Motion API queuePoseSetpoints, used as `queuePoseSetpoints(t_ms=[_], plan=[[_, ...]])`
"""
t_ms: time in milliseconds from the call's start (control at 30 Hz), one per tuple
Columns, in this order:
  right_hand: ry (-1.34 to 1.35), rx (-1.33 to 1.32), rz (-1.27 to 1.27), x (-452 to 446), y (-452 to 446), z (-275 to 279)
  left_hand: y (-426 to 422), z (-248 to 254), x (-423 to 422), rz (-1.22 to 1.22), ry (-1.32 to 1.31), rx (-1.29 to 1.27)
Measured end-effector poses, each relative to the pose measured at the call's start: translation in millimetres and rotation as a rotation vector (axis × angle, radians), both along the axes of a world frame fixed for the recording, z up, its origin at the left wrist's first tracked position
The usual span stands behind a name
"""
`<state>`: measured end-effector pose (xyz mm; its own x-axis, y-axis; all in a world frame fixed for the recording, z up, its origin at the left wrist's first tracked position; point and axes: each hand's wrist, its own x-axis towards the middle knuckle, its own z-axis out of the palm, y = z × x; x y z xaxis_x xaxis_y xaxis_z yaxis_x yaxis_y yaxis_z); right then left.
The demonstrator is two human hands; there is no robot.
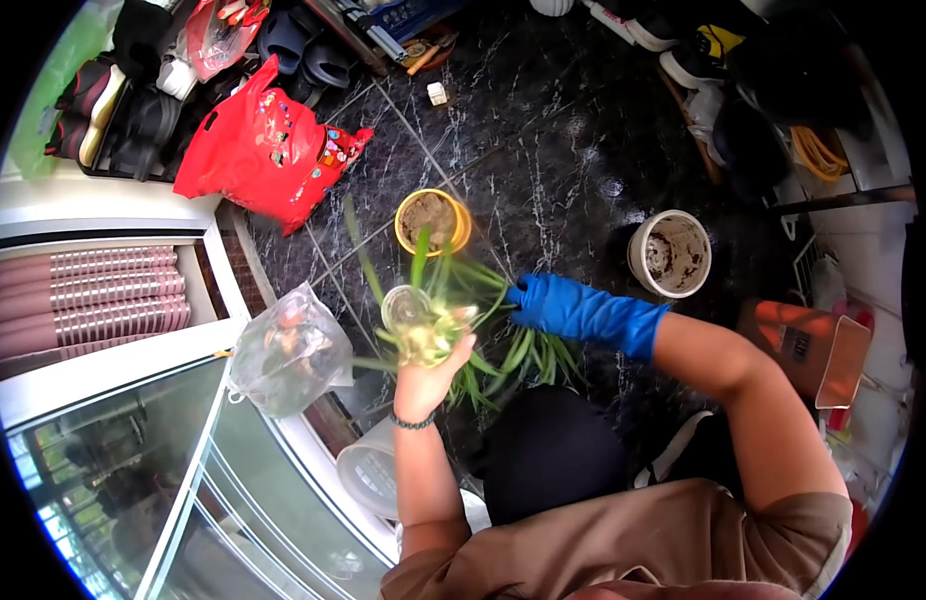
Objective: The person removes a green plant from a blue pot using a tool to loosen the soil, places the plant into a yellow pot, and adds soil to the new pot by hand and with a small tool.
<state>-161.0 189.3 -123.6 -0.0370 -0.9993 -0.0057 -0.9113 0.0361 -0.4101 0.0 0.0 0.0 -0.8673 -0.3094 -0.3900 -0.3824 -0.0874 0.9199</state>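
My left hand (432,369), ungloved and with a dark beaded bracelet at the wrist, is closed around the pale base of a green long-leaved plant (526,352). A clear round cup-like thing (407,307) shows at the same spot; blur hides whether the plant sits in it. To the right, my right hand (539,300) wears a blue rubber glove, its fingers bent shut on some of the leaves. Just beyond the plant stands a yellow pot (463,228) filled with brown soil. Farther right is a white pot (638,262) with dark soil stuck inside.
A red bag (263,150) lies at the far left beside shoes (148,125). Nearer, a clear plastic bag (291,352) rests by the glass door. A white bucket (368,470) stands beside my left forearm. An orange-brown box (808,350) is at the right.
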Motion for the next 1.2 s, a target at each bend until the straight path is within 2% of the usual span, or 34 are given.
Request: queuePoseSetpoints(t_ms=[33, 67, 167, 300, 367, 433, 500, 567, 600, 633, 700, 733, 867, 900, 967, 1033, 1100, 1200], plan=[[-0.114, -0.001, -0.024, -7, 3, 34, -1, 1, -19, -0.157, 0.087, -0.119], [-0.228, -0.003, -0.049, -12, 7, 56, 5, 2, -37, -0.097, 0.094, -0.021], [-0.128, -0.047, 0.069, -27, 31, 104, 5, 2, -69, -0.294, 0.1, 0.048], [0.104, -0.125, 0.131, -50, 65, 162, 16, -4, -89, -0.507, -0.042, 0.149], [0.158, -0.138, 0.115, -59, 76, 172, 39, -2, -87, -0.411, 0.072, 0.334], [0.234, -0.329, 0.2, -64, 84, 179, 61, -5, -87, -0.377, 0.105, 0.49], [0.248, -0.355, 0.173, -63, 93, 183, 83, -7, -90, -0.37, 0.191, 0.622], [0.177, -0.55, 0.014, -61, 97, 191, 102, 1, -98, -0.38, 0.321, 0.643], [0.165, -0.555, -0.159, -53, 101, 203, 110, 0, -99, -0.346, 0.288, 0.725], [0.178, -0.559, -0.162, -47, 102, 205, 113, -1, -98, -0.309, 0.262, 0.726], [-0.09, -0.403, -0.723, -35, 107, 207, 123, 0, -99, -0.177, 0.248, 0.594], [-0.083, -0.409, -0.727, -33, 110, 203, 125, 0, -101, -0.184, 0.254, 0.591], [-1.041, -0.407, -0.804, -30, 119, 157, 131, 0, -103, -0.123, 0.246, 0.489], [-1.039, -0.411, -0.81, -26, 122, 163, 132, -4, -104, -0.086, 0.293, 0.453], [-1.362, -0.505, -0.865, -17, 125, 178, 132, -15, -108, -0.057, 0.321, 0.413], [-1.28, -0.477, -0.901, -15, 121, 169, 135, -9, -109, -0.104, 0.297, 0.299], [-1.248, -0.672, -0.824, -10, 117, 164, 142, -6, -108, -0.115, 0.296, 0.288], [-1.25, -0.783, -0.809, -7, 107, 163, 142, -7, -110, -0.166, 0.331, 0.331]])
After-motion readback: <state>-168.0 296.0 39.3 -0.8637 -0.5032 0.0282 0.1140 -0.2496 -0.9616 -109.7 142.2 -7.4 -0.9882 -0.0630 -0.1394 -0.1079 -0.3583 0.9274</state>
